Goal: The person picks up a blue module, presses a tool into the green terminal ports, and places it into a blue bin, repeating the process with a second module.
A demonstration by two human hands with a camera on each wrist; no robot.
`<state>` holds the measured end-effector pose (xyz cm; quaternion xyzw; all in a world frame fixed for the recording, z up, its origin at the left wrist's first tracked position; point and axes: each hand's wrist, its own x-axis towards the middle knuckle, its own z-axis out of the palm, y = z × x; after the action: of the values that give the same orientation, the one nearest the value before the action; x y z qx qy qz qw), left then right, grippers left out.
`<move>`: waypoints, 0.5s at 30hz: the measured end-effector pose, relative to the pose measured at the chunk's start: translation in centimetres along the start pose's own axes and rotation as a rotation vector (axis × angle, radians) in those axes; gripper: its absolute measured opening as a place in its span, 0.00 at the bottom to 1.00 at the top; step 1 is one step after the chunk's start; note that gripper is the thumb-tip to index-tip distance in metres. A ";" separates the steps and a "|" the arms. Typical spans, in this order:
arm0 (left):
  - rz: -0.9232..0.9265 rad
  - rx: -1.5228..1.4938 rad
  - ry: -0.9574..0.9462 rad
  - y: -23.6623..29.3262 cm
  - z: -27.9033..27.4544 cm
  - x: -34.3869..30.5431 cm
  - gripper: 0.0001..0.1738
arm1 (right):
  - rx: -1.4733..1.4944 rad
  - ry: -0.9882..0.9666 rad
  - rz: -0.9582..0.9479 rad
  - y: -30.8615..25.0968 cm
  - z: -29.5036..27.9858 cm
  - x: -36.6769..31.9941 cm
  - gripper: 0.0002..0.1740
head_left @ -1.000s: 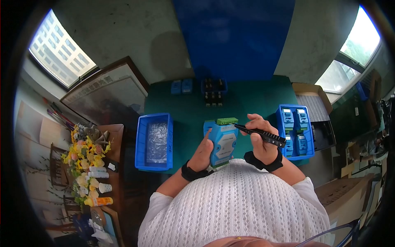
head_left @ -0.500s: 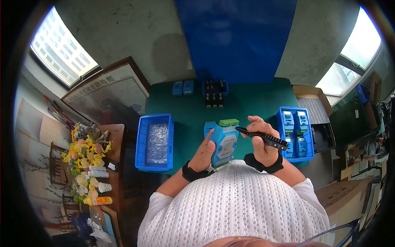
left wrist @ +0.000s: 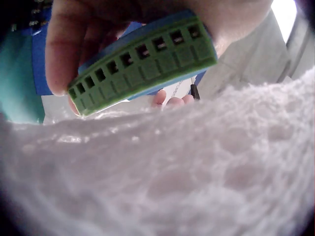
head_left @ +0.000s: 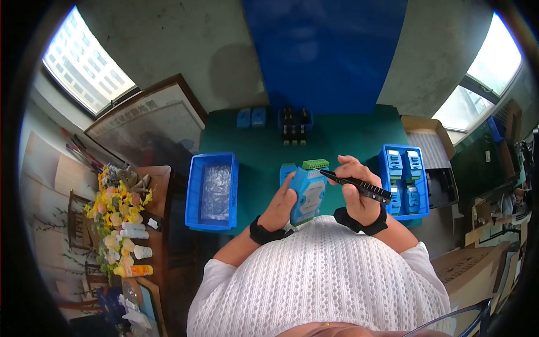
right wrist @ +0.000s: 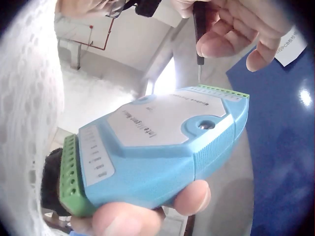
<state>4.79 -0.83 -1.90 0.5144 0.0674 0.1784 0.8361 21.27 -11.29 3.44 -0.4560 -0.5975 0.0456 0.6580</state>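
My left hand [head_left: 276, 210] grips a light blue electronic module [head_left: 309, 196] by its side, upright in front of the chest. Green screw terminal blocks sit at both of its ends; the lower terminal block [left wrist: 147, 64] fills the left wrist view, its row of square openings facing the camera. In my right hand [head_left: 368, 212] is a slim black screwdriver [head_left: 365, 189], pinched between thumb and fingers. The screwdriver's thin metal shaft [right wrist: 200, 74] points down at the upper terminal block [right wrist: 224, 91], its tip right at the block's edge.
A blue bin [head_left: 234, 191] with clear plastic stands at the left of the green table [head_left: 353, 135]. At the right, another blue bin [head_left: 425, 210] holds several similar modules. Two blue pieces [head_left: 251, 118] and a small bin of black parts [head_left: 295, 133] sit at the back.
The module has turned and leaned slightly in my left hand. My right hand keeps the screwdriver tip by the upper terminal block, shifting only a little.
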 end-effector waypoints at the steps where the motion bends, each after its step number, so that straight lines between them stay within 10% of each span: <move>1: 0.001 -0.005 -0.014 0.3 0.1 0.1 0.41 | 0.029 0.030 0.012 0.0 0.0 0.1 0.15; 10: -0.161 -0.664 0.147 2.3 -1.1 1.8 0.43 | 0.477 0.223 0.455 0.1 -0.3 -1.4 0.11; 15: -0.090 -0.541 0.169 2.2 -1.2 1.6 0.47 | 0.408 0.064 0.341 0.0 0.4 -3.0 0.13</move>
<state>5.38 1.63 -0.34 0.2523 0.1095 0.1950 0.9414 20.12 -12.92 1.12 -0.4094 -0.4694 0.2608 0.7376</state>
